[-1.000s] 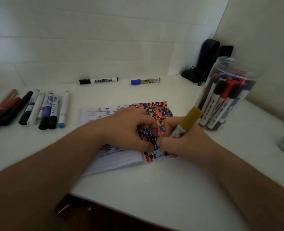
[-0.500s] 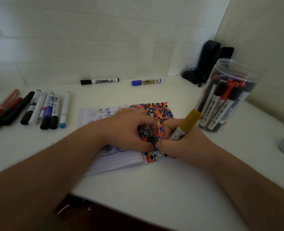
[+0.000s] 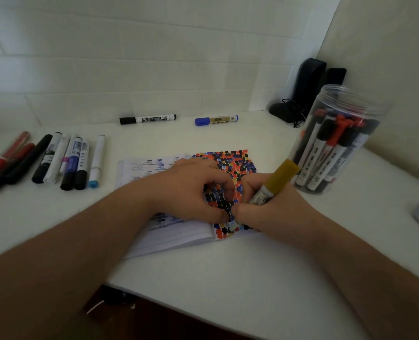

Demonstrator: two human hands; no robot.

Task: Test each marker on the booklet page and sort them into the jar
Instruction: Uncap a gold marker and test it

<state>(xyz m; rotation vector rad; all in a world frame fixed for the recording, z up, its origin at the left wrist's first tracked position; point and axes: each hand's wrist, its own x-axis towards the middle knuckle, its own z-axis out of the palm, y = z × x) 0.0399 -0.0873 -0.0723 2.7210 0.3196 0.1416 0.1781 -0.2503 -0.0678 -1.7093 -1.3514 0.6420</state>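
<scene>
My right hand (image 3: 274,212) grips the yellow-capped marker (image 3: 272,184), tip down on the booklet's (image 3: 179,236) dotted page. My left hand (image 3: 191,190), fingers curled, presses that page beside it. The jar (image 3: 336,143) stands just beyond my right hand.

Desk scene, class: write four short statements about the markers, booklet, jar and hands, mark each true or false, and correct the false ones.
1. The right hand holds a yellow-ended marker tip-down on the booklet. True.
2. The jar is empty. False: markers stand inside it.
3. The left hand rests on the booklet. True.
4. The blue-capped marker lies inside the jar. False: it lies on the desk near the wall.
</scene>
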